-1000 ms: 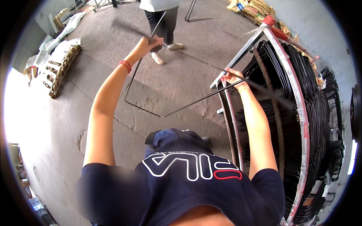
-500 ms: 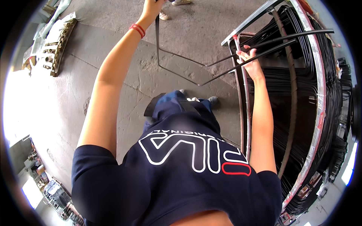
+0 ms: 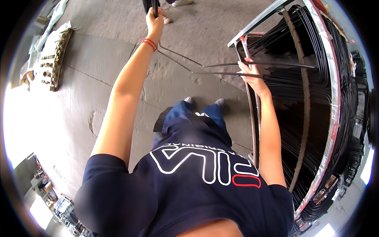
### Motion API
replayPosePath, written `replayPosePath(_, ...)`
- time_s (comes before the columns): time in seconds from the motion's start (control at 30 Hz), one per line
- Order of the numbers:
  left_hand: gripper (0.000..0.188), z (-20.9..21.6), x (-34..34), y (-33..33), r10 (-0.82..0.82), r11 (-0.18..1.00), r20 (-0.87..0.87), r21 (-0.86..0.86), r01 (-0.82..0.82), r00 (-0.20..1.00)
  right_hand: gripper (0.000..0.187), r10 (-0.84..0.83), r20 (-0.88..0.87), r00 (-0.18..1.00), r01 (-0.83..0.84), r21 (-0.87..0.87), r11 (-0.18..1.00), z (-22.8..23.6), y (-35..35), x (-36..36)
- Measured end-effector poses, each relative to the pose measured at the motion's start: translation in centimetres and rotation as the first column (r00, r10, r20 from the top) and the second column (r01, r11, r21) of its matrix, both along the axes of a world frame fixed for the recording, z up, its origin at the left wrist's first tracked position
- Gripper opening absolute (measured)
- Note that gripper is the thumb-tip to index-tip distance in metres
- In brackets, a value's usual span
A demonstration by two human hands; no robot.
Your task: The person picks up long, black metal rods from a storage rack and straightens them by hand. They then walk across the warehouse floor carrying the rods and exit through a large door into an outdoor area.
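Note:
Two thin bent black rods (image 3: 284,64) run side by side across the space in front of me, each with a corner between my hands. Their upper left ends come together in my left hand (image 3: 155,21), which is stretched far ahead and closed around them. My right hand (image 3: 252,77) holds the rods at their right part, beside the rack, with fingers bent about them; the exact grip is partly hidden. The right ends reach over the side of a metal rack (image 3: 335,102), which carries many similar bent black rods (image 3: 316,47) hung close together.
A wrapped upright bar (image 3: 304,98) crosses the rack's opening on my right. Ahead stand another person's feet (image 3: 167,19) on the grey concrete floor (image 3: 106,59). A pallet (image 3: 59,59) with pale material on it lies at the far left.
My left hand has come closer to me, and my right hand has shifted slightly nearer and left. The rods' right ends have swung nearer, and their corners have moved left and away.

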State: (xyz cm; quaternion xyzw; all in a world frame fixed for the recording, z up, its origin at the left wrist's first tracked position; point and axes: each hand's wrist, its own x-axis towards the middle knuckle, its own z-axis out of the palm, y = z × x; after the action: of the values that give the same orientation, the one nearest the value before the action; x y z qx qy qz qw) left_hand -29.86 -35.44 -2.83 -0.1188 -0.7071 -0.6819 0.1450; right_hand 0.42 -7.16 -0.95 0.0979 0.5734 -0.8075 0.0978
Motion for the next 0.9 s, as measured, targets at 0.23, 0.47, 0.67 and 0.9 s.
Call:
replayPosePath(0.23,0.008,-2.1,-4.9,4.5,0.027,1.000,0.078,0.010,-0.028,0.997,0.060,-0.381,-0.130,0.916,0.402,0.304,0.864,-3.1,-1.0,-4.9)
replayPosePath(0.47,0.013,-8.2,-10.0,8.4,-0.089,0.995,0.208,-0.020,0.095,0.974,0.021,-0.645,-0.054,0.763,0.598,0.440,0.670,-8.7,5.3,-13.3)
replayPosePath(0.67,0.019,-13.3,-12.2,9.0,-0.126,0.971,0.319,-0.153,0.182,0.939,0.033,-0.542,-0.147,0.827,0.375,0.863,0.338,-11.2,10.1,-18.5)
replayPosePath(0.9,0.025,-16.0,-12.2,9.8,-0.165,0.872,0.549,-0.307,0.381,0.820,0.032,-0.566,-0.026,0.824,0.306,0.860,0.407,-15.3,13.4,-21.2)
